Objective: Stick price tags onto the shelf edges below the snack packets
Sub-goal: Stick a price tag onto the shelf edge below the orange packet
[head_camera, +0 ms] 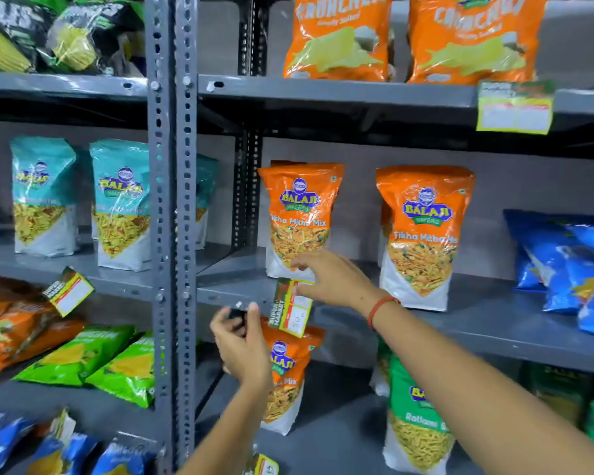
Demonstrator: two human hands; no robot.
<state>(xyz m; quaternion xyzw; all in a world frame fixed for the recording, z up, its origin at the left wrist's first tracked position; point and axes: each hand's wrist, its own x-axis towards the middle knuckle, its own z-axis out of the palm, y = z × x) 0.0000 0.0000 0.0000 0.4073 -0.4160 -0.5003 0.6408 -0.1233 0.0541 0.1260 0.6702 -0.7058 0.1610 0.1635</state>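
A price tag [293, 307], yellow-bordered with a white panel and a green and red strip printed "SUPER MARKET", hangs tilted against the front edge of the grey middle shelf [494, 323], directly below an orange Balaji "Tikha Mitha Mix" packet [300, 217] that stands upright on that shelf. The right hand [333, 281] reaches in from the lower right, a red thread band [381, 310] around its wrist; its fingers [302, 289] are pressed together on the upper part of the tag, holding it to the shelf edge. The left hand [242, 344] is just below and to the left of the tag, fingers curled shut around a small dark object [237, 315] whose nature cannot be made out. A second, matching orange packet [424, 234] stands to the right on the same shelf, and further right lie blue packets [570, 269]. Another orange Balaji packet [288, 378] stands on the shelf below, partly behind the left hand, with a green packet [415, 416] to its right. On the top shelf stand two orange Crunchem bags [336, 36], and a similar tag [515, 106] hangs from that shelf edge at the right. Left of the perforated grey upright [170, 200], teal Balaji packets [120, 204] stand on a shelf whose edge carries a tilted tag [67, 291].
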